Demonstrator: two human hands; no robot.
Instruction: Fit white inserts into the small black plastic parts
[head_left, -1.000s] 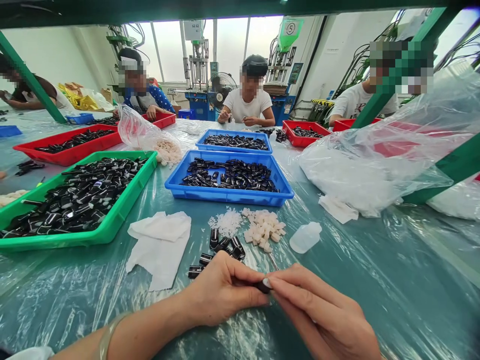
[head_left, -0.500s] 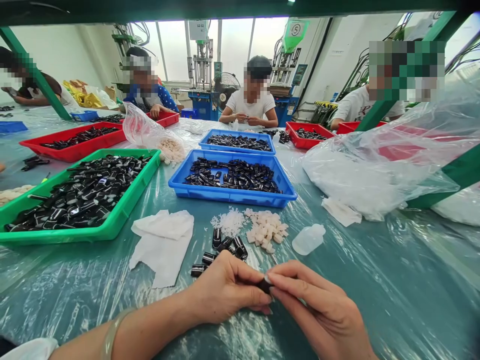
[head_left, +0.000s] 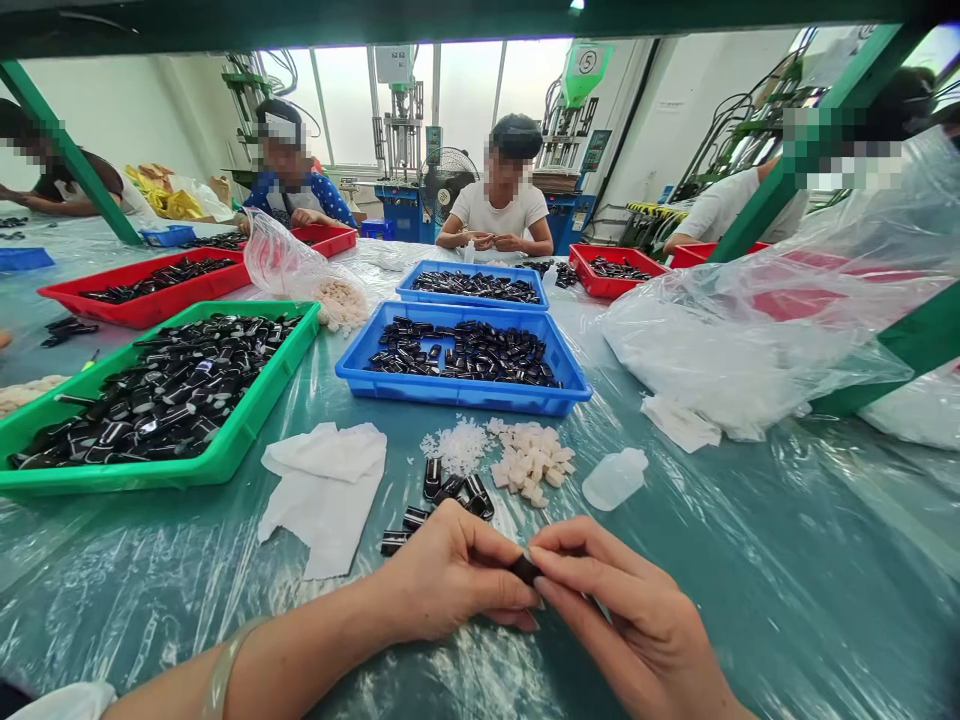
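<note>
My left hand [head_left: 457, 575] pinches a small black plastic part [head_left: 526, 569] between thumb and fingers. Against that part's right end, the fingertips of my right hand [head_left: 619, 600] are pressed together. A thin sliver of something shows just above my right fingers, too small to name. Several glossy black parts [head_left: 433, 478] lie on the table just beyond my left hand. Behind them are a heap of small clear-white pieces [head_left: 459, 446] and a pile of cream-coloured blocks [head_left: 532, 462]. A translucent squeeze bottle [head_left: 616, 480] lies on its side beyond my right hand.
White cloth or paper [head_left: 330, 490] lies left of the loose parts. Ahead are a blue tray [head_left: 465, 395] and a green tray [head_left: 225, 455], both full of black parts. Clear plastic bags [head_left: 720, 350] bulge at right beside a green frame post [head_left: 817, 150]. Several people sit across the table.
Both hands keep hold of the black part; my right fingers have shifted slightly at its end. Across the table, the person at the right has leaned over, and the one in blue moved a hand.
</note>
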